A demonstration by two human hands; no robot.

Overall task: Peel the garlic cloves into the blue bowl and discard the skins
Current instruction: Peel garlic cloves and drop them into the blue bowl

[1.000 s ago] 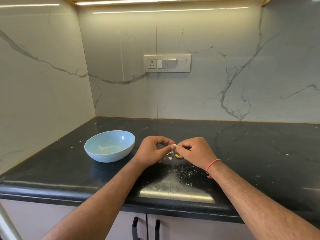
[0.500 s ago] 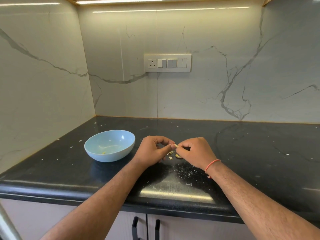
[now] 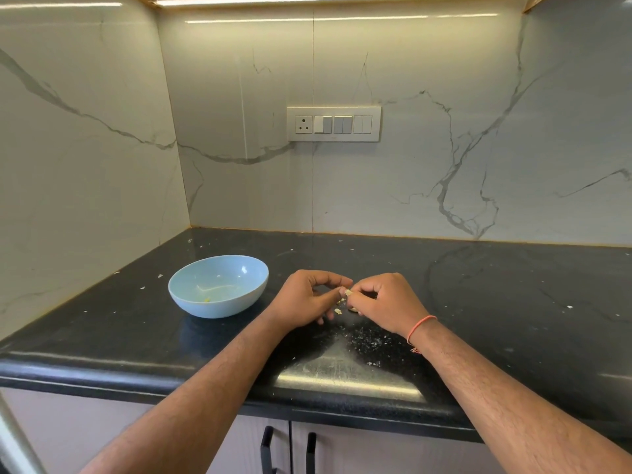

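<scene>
Head view: skin flakes (image 3: 367,342) on countertop (image 3: 513,302)

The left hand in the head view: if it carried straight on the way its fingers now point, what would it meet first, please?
The left hand points rightward, fingertips pinching the garlic clove. Going on, it would first meet the right hand, which pinches the same clove from the other side. The blue bowl lies behind it, out of that line.

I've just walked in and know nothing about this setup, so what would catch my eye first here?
Two bare hands meet at the middle of the black countertop: the left hand and the right hand pinch a small garlic clove between their fingertips. Left of them stands a blue bowl, and pale skin flakes speckle the counter just in front of the hands.
</scene>
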